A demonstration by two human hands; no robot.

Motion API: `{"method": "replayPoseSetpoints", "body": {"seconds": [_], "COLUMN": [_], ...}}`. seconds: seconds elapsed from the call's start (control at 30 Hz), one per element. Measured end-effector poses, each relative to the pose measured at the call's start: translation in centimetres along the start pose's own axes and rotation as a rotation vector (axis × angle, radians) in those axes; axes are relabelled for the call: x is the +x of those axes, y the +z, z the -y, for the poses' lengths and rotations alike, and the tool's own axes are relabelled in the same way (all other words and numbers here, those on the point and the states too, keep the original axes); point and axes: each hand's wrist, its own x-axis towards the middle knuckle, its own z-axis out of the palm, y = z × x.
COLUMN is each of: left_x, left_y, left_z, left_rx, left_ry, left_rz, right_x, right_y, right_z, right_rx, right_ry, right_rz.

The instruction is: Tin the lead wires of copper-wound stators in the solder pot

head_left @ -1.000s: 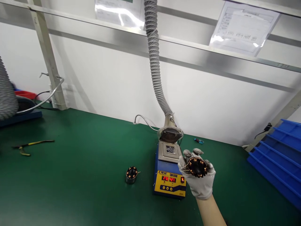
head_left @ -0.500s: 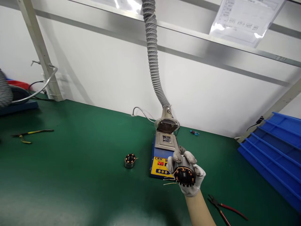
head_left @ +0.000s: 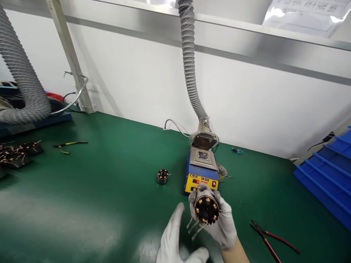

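My right hand (head_left: 223, 226), in a white glove, grips a round motor stator (head_left: 206, 209) with copper windings, its face turned toward me and loose wire ends hanging from its left side. My left hand (head_left: 175, 243), also gloved, is raised just left of the stator with fingers spread, empty and not touching it. A second stator (head_left: 162, 176) lies on the green mat (head_left: 104, 190) farther away. Beyond my hands stands a blue and yellow solder pot (head_left: 202, 171) with a red display.
A grey fume hose (head_left: 192, 73) hangs over the pot. Red-handled pliers (head_left: 270, 241) lie at right, yellow-handled pliers (head_left: 70, 144) at left. Several stators (head_left: 16, 153) sit at the left edge. Stacked blue bins (head_left: 329, 175) stand at right.
My right hand has drawn the stator back from the solder pot toward me and lower. My left hand has come into view beside it. The view has shifted left.
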Motion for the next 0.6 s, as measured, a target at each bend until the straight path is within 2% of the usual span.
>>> {"method": "replayPoseSetpoints", "body": {"seconds": [0.07,0.13,0.2,0.27,0.33,0.4,0.43,0.47,0.53,0.57,0.6], "left_x": [1.0,2.0,2.5,2.4,1.8,1.2,1.0,0.8,0.7,0.6,0.5], "left_y": [0.5,1.3,2.3,3.3,3.9,3.9,3.6,3.1,2.1,1.6,1.3], "left_z": [0.5,1.1,1.6,1.8,1.3,0.3,-0.3,-0.9,-1.7,-1.9,-1.9], "left_rx": [-0.074,-0.209,-0.321,-0.497,-0.696,-0.897,-0.999,-1.101,-1.27,-1.285,-1.245], "left_ry": [0.008,0.095,0.084,-0.088,-0.304,-0.514,-0.621,-0.719,-0.874,-0.894,-0.865], "left_rz": [-0.006,-0.001,0.048,0.102,0.157,0.228,0.28,0.328,0.405,0.428,0.441], "right_x": [-0.3,-0.5,-0.9,-1.4,-2.3,-3.6,-4.6,-5.7,-8.4,-9.8,-11.2], "right_y": [-0.4,-0.8,-1.0,-1.4,-2.3,-4.5,-6.1,-8.0,-12.3,-14.4,-16.3], "right_z": [-1.4,-2.9,-4.1,-4.5,-3.9,-1.8,-0.3,1.5,5.2,6.8,8.2], "right_rx": [0.004,-0.01,-0.045,-0.117,-0.265,-0.571,-0.824,-1.112,-1.698,-1.948,-2.015], "right_ry": [0.076,0.072,0.043,0.054,0.089,0.095,0.048,-0.016,-0.096,-0.075,-0.066], "right_rz": [-0.107,-0.247,-0.385,-0.442,-0.41,-0.389,-0.432,-0.52,-0.882,-1.002,-1.01]}}
